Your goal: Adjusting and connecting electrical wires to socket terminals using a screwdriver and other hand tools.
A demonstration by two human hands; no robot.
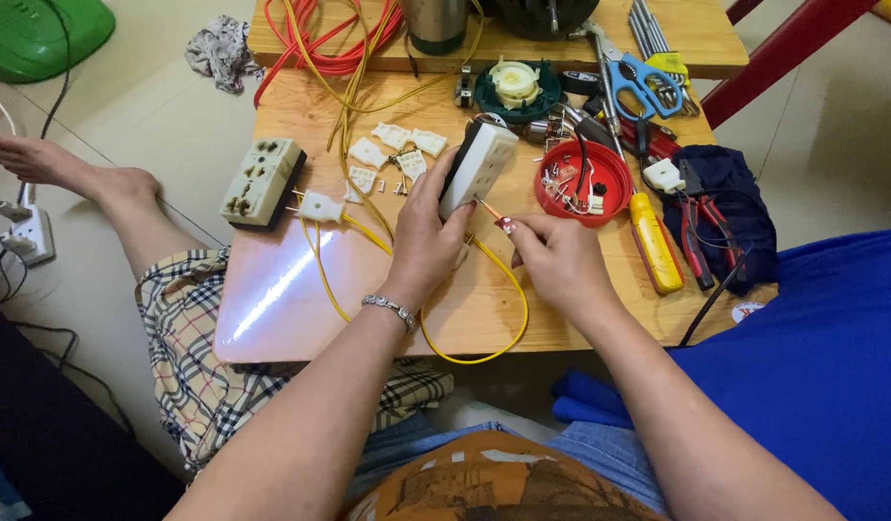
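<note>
Yellow first: pinches the yellow wire (508, 280) in the right hand (556, 256), thumb and forefinger closed on it just behind its bared copper end (486, 206), tip aimed at the lower edge of the socket block (476, 166). Grips that block — white face, black back — in the left hand (421, 232), fingers wrapped round its side, and holds it tilted above the wooden table (272, 309). Leaves the rest of the wire in a loop under both wrists and past the near edge. Seems to run on toward a white plug (320, 205) beside a second socket block (262, 181) at the left.

Looks like the wiring-in step: copper tip at the block, touching or just short — cannot tell which. Cannot make out the terminal either; hidden behind the left fingers.

Calls for a steady block and a fine, straight push, strands kept together rather than splayed. Calls then, probably, for a tool to clamp with: yellow-handled screwdriver (655, 241) lies near the right wrist, red lid (585, 178) of small parts just beyond that hand. Needs one hand freed to reach either, wire kept seated meanwhile.
</note>
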